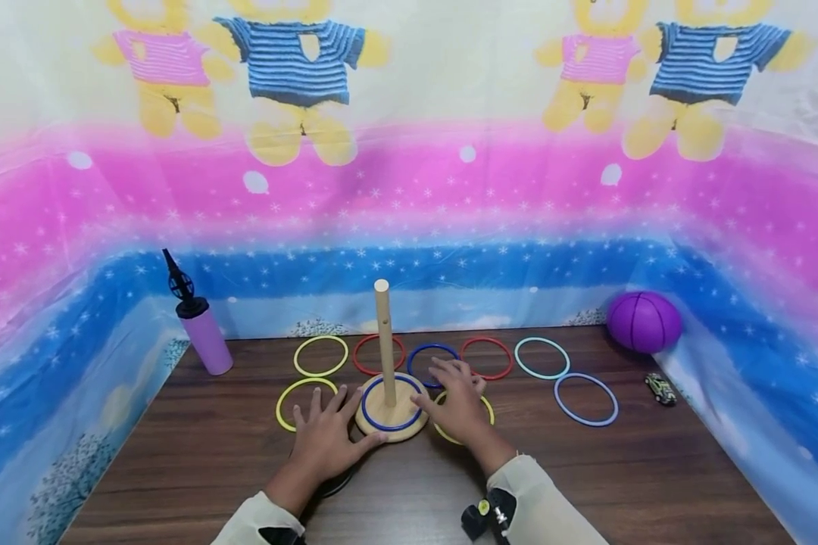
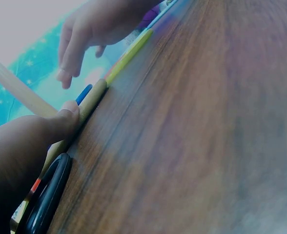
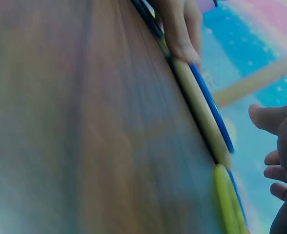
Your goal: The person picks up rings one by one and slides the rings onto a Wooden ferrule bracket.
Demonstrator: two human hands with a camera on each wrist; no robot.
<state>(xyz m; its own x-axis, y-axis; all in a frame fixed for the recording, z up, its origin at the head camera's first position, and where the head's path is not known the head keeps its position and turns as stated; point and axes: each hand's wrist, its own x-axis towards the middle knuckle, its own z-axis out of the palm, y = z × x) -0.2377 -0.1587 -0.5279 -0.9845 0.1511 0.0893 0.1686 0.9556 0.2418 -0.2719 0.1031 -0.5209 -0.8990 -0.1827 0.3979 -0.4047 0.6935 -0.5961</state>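
Plainly, the left hand (image 1: 327,435) and right hand (image 1: 458,401) lie flat, fingers spread, holding nothing, either side of the peg base (image 1: 390,412). A nudge could slide it, I judge, or shift the yellow ring (image 1: 443,433) beneath the right hand.

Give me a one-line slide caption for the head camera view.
Two hands, left hand and right hand, flank a wooden peg stand bearing one blue ring, with coloured rings spread on the table.

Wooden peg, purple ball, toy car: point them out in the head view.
wooden peg (image 1: 385,333), head view, middle of the upright stick
purple ball (image 1: 644,322), head view, centre of its front
toy car (image 1: 660,388), head view, its roof
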